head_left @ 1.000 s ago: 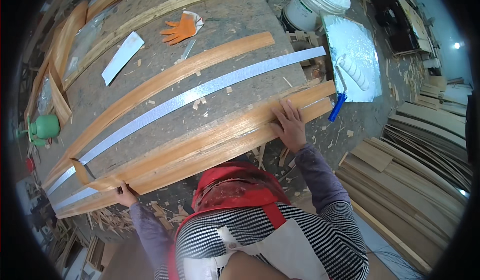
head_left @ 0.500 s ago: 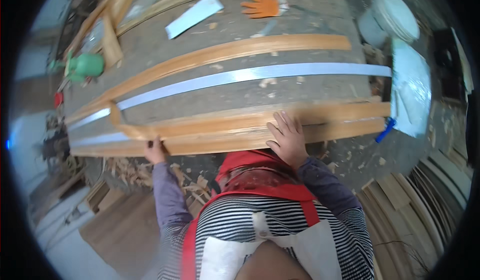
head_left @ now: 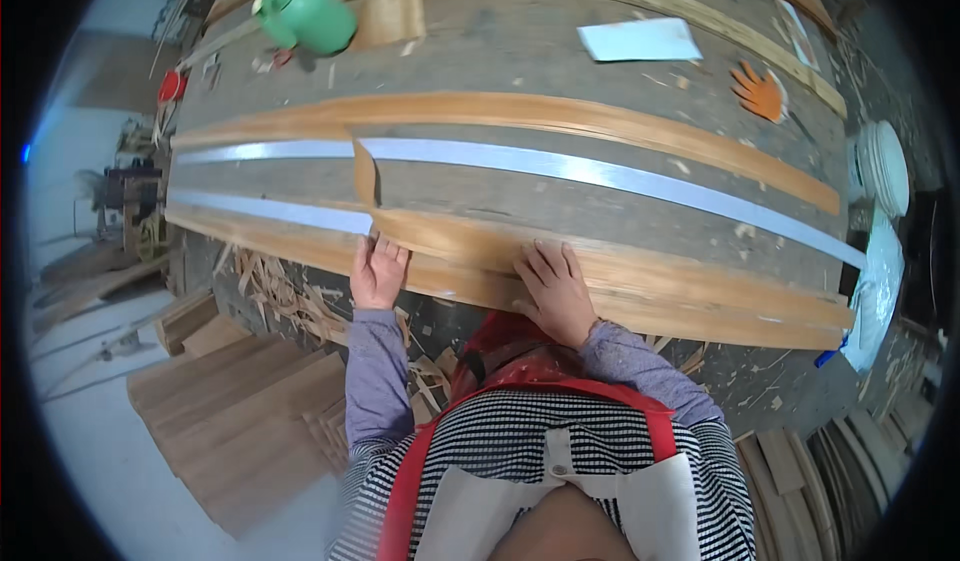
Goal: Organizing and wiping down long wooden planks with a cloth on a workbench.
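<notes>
A long wooden board (head_left: 450,280) lies along the near edge of the workbench, with a thin wood veneer strip (head_left: 660,266) over its middle and right part. Left of my hands, a pale bluish-white band (head_left: 270,208) shows uncovered on it. From there the veneer's loose part (head_left: 365,173) curls up and away toward the far side. My left hand (head_left: 378,273) pinches the near edge of the veneer beside this curl, thumb and fingers close together. Lying flat with fingers stretched out, my right hand (head_left: 558,289) presses on the veneer farther right.
Beyond lie another pale band (head_left: 500,158) and a brown wood strip (head_left: 560,112). Farther back are a green spray bottle (head_left: 315,19), a light-blue sheet (head_left: 640,41) and an orange glove (head_left: 760,93). A white bucket (head_left: 882,169) stands at the right; wood shavings (head_left: 285,291) litter the floor.
My view has swung toward the left, so the bench things appear farther right. My left hand has moved along the veneer, nearer its curl; my right hand stays flat on the strip.
</notes>
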Tool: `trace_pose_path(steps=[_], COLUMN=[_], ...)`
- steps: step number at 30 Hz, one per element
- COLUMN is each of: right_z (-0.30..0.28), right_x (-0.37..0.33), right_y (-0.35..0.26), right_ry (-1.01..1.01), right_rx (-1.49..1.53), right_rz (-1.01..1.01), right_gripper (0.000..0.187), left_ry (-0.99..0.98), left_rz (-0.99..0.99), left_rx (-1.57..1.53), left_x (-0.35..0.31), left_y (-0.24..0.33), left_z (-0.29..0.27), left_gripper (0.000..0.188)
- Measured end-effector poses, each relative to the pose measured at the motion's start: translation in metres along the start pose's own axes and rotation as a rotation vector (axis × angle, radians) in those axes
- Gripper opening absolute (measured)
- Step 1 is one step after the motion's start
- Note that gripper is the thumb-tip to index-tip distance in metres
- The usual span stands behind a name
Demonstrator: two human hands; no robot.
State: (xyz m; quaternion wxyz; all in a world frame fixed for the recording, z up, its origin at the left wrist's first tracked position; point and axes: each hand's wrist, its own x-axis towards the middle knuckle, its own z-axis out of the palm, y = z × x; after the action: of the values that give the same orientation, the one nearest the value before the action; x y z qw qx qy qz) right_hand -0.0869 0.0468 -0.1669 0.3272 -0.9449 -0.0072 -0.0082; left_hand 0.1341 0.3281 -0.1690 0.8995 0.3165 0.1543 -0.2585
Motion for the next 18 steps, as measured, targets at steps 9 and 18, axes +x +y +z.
trace_pose_path(steps=[9, 18], right_z=[0.043, 0.095], right_x=[0.089, 0.16], right_y=[-0.091, -0.142], right_ry=[-0.004, 0.002], right_rx=[-0.065, -0.061], right_rz=[0.055, -0.014], right_gripper=[0.068, 0.071], left_ry=[-0.541, 0.202], left_rz=[0.151, 0.494], left_rx=[-0.216, 0.402], left_x=[0.043, 0.07], left_y=[0.207, 0.302], left_z=[-0.09, -0.152], left_gripper=[0.044, 0.036])
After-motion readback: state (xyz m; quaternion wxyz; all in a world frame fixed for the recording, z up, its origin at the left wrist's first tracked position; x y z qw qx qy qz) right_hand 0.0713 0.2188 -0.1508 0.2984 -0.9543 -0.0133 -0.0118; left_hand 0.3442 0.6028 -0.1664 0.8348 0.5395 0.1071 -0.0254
